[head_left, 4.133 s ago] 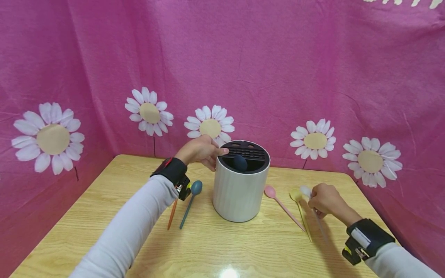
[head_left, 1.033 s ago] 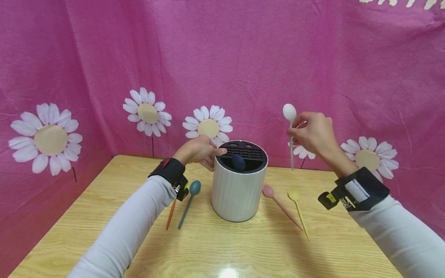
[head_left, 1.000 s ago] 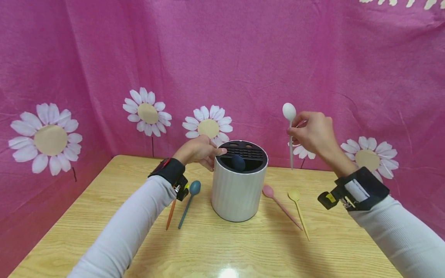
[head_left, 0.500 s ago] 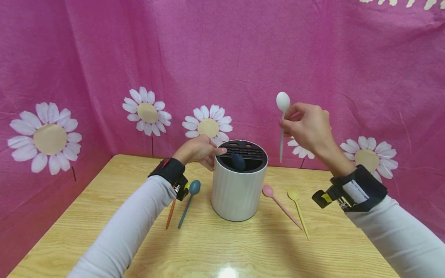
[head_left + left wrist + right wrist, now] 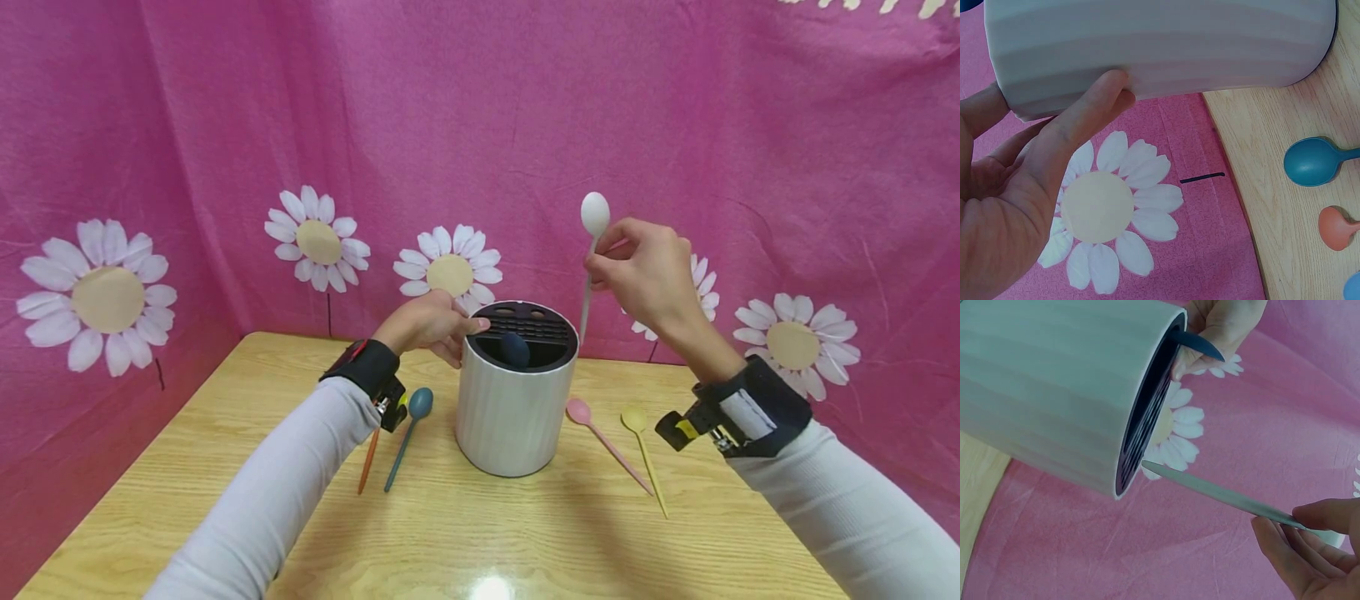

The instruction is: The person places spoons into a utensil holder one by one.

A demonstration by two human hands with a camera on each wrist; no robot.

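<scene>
A white ribbed utensil holder (image 5: pixel 506 425) with a black slotted top stands mid-table. My left hand (image 5: pixel 431 325) grips its rim on the left, thumb over the edge and fingers along the outer wall, as the left wrist view also shows. Inside the front opening leans a navy spoon (image 5: pixel 515 351), only its bowl showing. Pinched between the right hand's (image 5: pixel 648 271) thumb and fingers is a white spoon (image 5: pixel 596 213), bowl up and handle pointing down. In the right wrist view, the handle tip of this white spoon (image 5: pixel 1216 492) is right at the holder's rim.
Left of the holder lie a teal spoon (image 5: pixel 421 403) and an orange spoon (image 5: pixel 1336 229), partly covered by the left wrist in the head view. To the right are a pink spoon (image 5: pixel 578 411) and a yellow spoon (image 5: pixel 634 419). A pink flowered cloth (image 5: pixel 540 150) hangs behind.
The right hand has picked the white spoon up from the table's right side, raised it and carried it left to the holder. My left hand stays on the rim.
</scene>
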